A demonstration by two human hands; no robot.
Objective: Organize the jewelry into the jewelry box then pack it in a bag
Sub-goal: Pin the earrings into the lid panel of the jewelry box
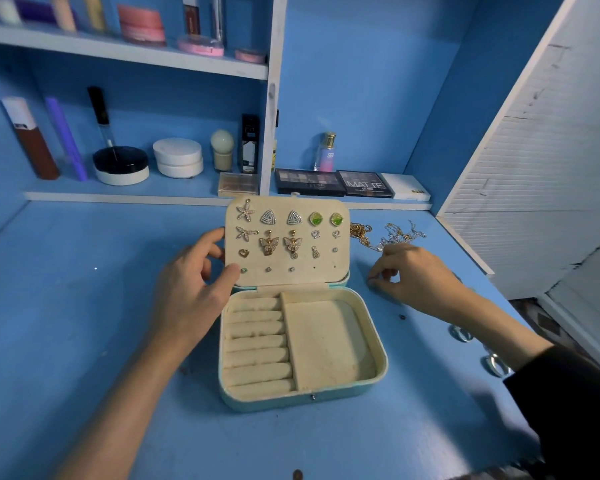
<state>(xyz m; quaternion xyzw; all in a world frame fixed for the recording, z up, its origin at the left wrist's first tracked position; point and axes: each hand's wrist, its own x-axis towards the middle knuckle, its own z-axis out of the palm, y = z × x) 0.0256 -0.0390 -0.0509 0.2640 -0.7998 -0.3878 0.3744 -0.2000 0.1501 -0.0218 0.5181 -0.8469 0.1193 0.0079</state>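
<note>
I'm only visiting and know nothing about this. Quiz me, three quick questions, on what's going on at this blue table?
1. Which hand grips the edge of the earring panel? A) left B) right C) neither
2. True or false: the ring rolls in the jewelry box are full of rings.
3. Fill in: the tangled chains lie on the box's ____ side.
Key: 1 A, the left hand; 2 false, they are bare; 3 right.

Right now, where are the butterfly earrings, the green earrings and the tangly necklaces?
butterfly earrings (268, 244): head view, on the left butterfly's wings.
green earrings (315, 219): head view, on the left one's green stone.
necklaces (390, 234): head view, on the middle of the tangled chains.
</note>
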